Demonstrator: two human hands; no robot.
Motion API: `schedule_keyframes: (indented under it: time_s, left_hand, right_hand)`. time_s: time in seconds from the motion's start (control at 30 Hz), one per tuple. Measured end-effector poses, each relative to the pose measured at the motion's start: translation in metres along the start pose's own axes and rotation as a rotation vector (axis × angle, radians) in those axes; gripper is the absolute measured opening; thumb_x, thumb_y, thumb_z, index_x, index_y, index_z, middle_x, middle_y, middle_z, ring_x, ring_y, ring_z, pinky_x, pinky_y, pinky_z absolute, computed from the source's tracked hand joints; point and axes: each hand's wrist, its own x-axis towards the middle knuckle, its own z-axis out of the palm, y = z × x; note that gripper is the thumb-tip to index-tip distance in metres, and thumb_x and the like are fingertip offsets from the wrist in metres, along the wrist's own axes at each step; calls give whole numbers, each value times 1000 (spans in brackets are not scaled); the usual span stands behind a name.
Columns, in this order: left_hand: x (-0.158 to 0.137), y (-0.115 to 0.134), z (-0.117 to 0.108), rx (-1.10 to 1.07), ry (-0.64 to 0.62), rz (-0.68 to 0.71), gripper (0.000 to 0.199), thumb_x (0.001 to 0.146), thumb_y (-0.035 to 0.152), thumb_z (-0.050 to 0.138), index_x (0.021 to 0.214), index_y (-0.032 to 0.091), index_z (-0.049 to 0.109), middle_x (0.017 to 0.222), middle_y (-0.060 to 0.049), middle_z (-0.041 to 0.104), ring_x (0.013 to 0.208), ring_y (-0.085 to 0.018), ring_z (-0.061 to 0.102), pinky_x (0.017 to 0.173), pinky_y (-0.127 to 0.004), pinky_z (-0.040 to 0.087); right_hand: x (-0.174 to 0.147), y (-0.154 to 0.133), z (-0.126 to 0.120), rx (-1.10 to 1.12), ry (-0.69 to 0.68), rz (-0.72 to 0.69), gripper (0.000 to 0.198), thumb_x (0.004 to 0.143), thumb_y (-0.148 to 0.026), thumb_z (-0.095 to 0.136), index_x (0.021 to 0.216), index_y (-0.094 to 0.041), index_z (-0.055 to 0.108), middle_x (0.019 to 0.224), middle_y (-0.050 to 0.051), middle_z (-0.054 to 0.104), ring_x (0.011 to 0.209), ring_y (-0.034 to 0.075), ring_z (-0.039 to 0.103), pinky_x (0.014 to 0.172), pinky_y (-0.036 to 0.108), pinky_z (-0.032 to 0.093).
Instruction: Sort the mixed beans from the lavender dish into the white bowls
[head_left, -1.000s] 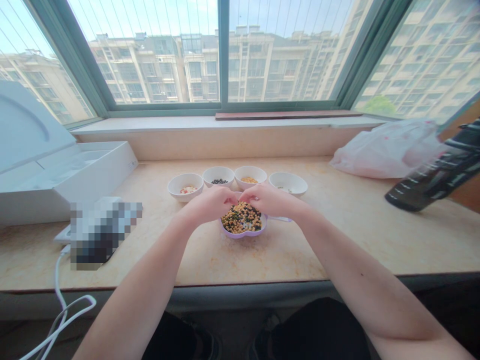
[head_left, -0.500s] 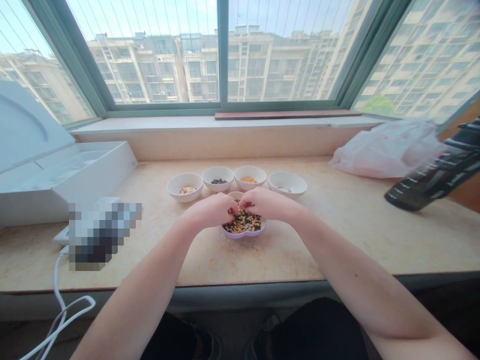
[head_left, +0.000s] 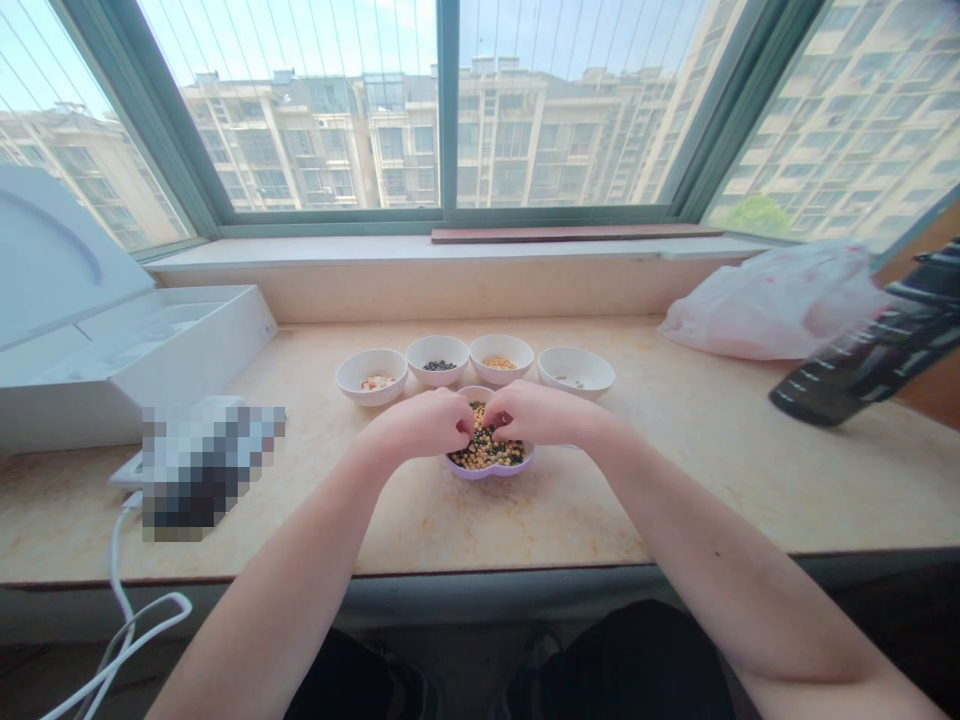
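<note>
A small purple dish (head_left: 489, 473) with a lobed front edge stands on the counter, holding mixed yellow and dark beans (head_left: 489, 452). Over its left side bends my left hand (head_left: 433, 422), fingertips pinched together down at the beans. From the right, my right hand (head_left: 538, 410) reaches in the same way, its thumb and fingers curled into a pinch. The fingers hide whatever either hand may hold. Just behind are a white bowl (head_left: 369, 398) with pale and reddish pieces, one (head_left: 435, 380) with black beans, one (head_left: 501, 379) with yellow beans, and one (head_left: 556, 363) with a few small bits.
At the left are an opened white box (head_left: 187, 350), a blurred-out object (head_left: 210, 470) and a white cable (head_left: 112, 560). On the right stand a plastic bag (head_left: 772, 300) and a dark bottle (head_left: 855, 350). The counter's front edge (head_left: 495, 573) lies under my forearms.
Both hands stay over the purple dish, with only small finger movements among the beans. Dark red spots that showed at the fingertips are now hardly visible. The view has shifted slightly.
</note>
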Motion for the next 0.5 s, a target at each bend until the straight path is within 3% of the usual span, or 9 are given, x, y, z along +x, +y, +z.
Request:
schedule_keyframes:
  time_s: [0.37, 0.5]
  left_hand:
    - [0, 2, -1, -17, 43, 27, 19, 78, 16, 51, 60, 17, 57, 61, 0, 57, 55, -11, 48, 51, -27, 28]
    - [0, 3, -1, -26, 44, 52, 19, 79, 15, 50, 61, 17, 56, 60, 1, 55, 53, -10, 46, 50, -28, 27]
  right_hand:
    - [4, 4, 3, -17, -53, 51, 17, 79, -21, 64, 62, -18, 61, 59, 1, 57, 54, 13, 46, 54, 30, 27]
    - [4, 5, 5, -25, -47, 34, 15, 79, -16, 63, 64, -16, 63, 62, 3, 61, 56, 13, 48, 54, 30, 28]
